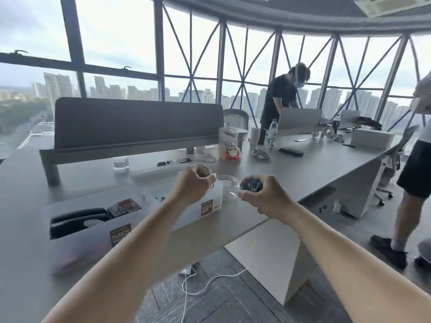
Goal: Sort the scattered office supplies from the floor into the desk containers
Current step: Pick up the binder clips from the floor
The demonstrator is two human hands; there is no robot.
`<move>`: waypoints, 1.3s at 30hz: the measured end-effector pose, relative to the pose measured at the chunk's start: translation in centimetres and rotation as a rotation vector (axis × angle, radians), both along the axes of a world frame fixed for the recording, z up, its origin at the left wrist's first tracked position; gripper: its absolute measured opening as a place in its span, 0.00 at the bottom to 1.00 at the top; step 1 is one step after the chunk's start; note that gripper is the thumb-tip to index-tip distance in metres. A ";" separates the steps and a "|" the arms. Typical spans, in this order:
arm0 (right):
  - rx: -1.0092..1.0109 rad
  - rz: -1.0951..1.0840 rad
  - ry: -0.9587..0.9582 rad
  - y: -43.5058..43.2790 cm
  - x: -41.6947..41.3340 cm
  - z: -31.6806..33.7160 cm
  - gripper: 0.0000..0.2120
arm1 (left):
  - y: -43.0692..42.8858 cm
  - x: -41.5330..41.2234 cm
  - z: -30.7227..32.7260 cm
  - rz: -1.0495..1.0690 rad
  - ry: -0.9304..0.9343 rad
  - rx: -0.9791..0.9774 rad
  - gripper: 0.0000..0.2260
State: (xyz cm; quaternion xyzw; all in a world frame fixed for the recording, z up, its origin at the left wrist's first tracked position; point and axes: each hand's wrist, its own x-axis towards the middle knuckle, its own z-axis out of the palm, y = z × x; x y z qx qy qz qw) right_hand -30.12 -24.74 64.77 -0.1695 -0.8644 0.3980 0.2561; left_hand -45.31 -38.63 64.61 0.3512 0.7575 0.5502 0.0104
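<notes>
Noted a white cable (210,279) loose on the floor, below the surface (303,169) edge. Found a near tub (81,248) on the surface, with a black stapler (77,221) and a red box (126,203) inside. Had both arms stretched past it. Held small tan pieces (204,172), too blurred to name, in the curled left grip (193,183), above a labelled box (210,205). Clutched blue and dark clips (250,184) in the closed right grip (263,197), just beside the rim of a clear bowl (227,185).

Judged it best to centre each fist over its own container first. Thought it wise to go low to the rim, loosen one fist at a time, and tip gently, lest anything bounce back to the floor. Could not tell which container suited the tan pieces.

Spotted, farther back, a cup (120,163), a bag (229,145), a bottle (271,134) and a person (279,99).
</notes>
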 end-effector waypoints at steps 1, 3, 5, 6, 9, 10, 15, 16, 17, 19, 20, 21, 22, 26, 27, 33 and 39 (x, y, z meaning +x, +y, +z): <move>0.008 0.009 0.014 0.3 -2.1 0.1 0.06 | 0.0 -1.8 0.3 0.033 0.023 -0.042 0.08; 0.030 0.025 0.036 0.8 -6.8 0.3 0.08 | 0.0 -5.2 0.6 0.075 0.052 -0.126 0.08; 0.054 0.040 0.045 1.1 -11.5 0.1 0.10 | 0.0 -8.2 0.7 0.080 0.080 -0.227 0.07; 0.063 0.045 0.047 1.3 -13.6 -0.2 0.11 | 0.1 -9.4 0.6 0.061 0.091 -0.298 0.05; 0.138 0.057 -0.021 1.6 -19.4 -1.8 0.10 | 0.3 -12.0 -0.1 -0.027 0.066 -0.539 0.13; 0.193 0.065 -0.074 1.7 -21.0 -2.5 0.09 | 0.4 -12.6 -0.2 -0.044 0.074 -0.623 0.18; 0.351 0.164 -0.414 1.3 -22.9 -3.6 0.29 | -0.1 -14.8 -1.2 -0.070 0.096 -0.737 0.28; 0.369 0.156 -0.402 1.4 -22.3 -3.3 0.30 | -0.3 -14.9 -1.2 -0.063 0.113 -0.748 0.28; 0.390 0.143 -0.387 1.6 -21.6 -2.8 0.28 | -0.5 -14.7 -1.2 -0.063 0.133 -0.752 0.26; 0.403 0.124 -0.357 2.0 -19.4 -1.6 0.22 | -0.6 -13.4 -0.8 -0.064 0.180 -0.707 0.22; 0.392 0.110 -0.339 2.2 -18.0 -1.0 0.19 | -0.7 -12.3 -0.5 -0.060 0.209 -0.652 0.19; 0.387 0.089 -0.319 2.4 -16.4 -0.5 0.16 | -0.5 -11.1 -0.3 -0.061 0.239 -0.576 0.15; 0.390 0.066 -0.298 2.5 -14.5 -0.1 0.14 | -0.4 -9.5 0.0 -0.075 0.252 -0.503 0.12; 0.394 -0.063 -0.292 2.3 -3.6 -0.2 0.02 | 1.3 -0.7 -0.3 -0.228 0.255 -0.313 0.03; 0.390 -0.111 -0.308 2.4 -0.3 -0.9 0.02 | 2.1 1.7 -1.2 -0.290 0.243 -0.291 0.05; 0.268 -0.339 -0.528 2.5 19.9 -9.7 0.08 | 7.2 16.5 -10.3 -0.622 0.252 -0.460 0.05; -0.029 -0.502 -0.600 4.2 33.3 -20.4 0.06 | 11.5 26.9 -20.1 -0.812 0.201 -0.647 0.02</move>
